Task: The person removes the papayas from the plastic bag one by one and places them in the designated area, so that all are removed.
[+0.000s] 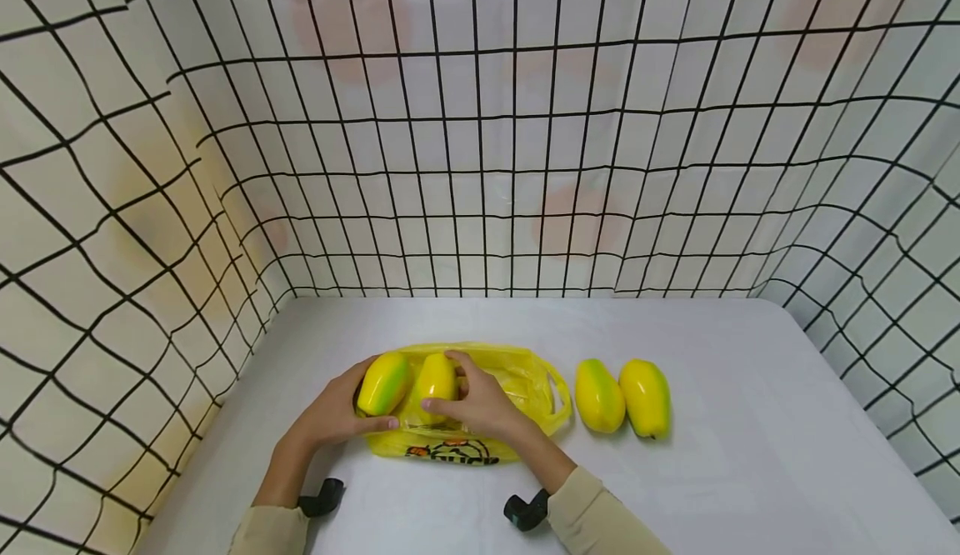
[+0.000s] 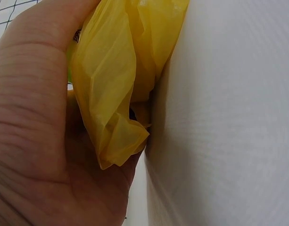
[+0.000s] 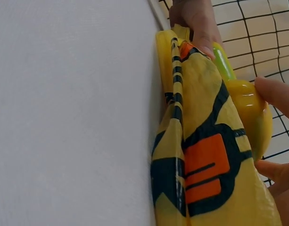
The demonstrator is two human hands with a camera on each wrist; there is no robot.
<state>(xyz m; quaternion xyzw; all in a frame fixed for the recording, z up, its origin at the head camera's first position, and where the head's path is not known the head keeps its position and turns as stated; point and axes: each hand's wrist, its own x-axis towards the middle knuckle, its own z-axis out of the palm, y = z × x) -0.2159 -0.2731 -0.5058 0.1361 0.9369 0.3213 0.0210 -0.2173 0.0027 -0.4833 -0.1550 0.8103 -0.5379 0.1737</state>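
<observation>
A yellow plastic bag [image 1: 517, 363] with printed black and orange markings lies on its side on the table. At its left end my left hand [image 1: 335, 407] grips the plastic, thumb in front, around a glossy yellow-green mango [image 1: 385, 383] at the opening. In the left wrist view folds of the bag [image 2: 109, 84] lie between thumb and palm. My right hand [image 1: 483, 405] pinches a second mango [image 1: 437, 384] between thumb and fingers, just right of the first. The right wrist view shows this mango [image 3: 250, 113] above the bag's printed side. The bag's inside is mostly hidden.
Two more yellow-green mangoes [image 1: 599, 397] [image 1: 645, 398] lie side by side right of the bag's handle. The white tabletop [image 1: 750, 455] is bordered at the back and sides by black grid netting [image 1: 513, 167] over pale cloth.
</observation>
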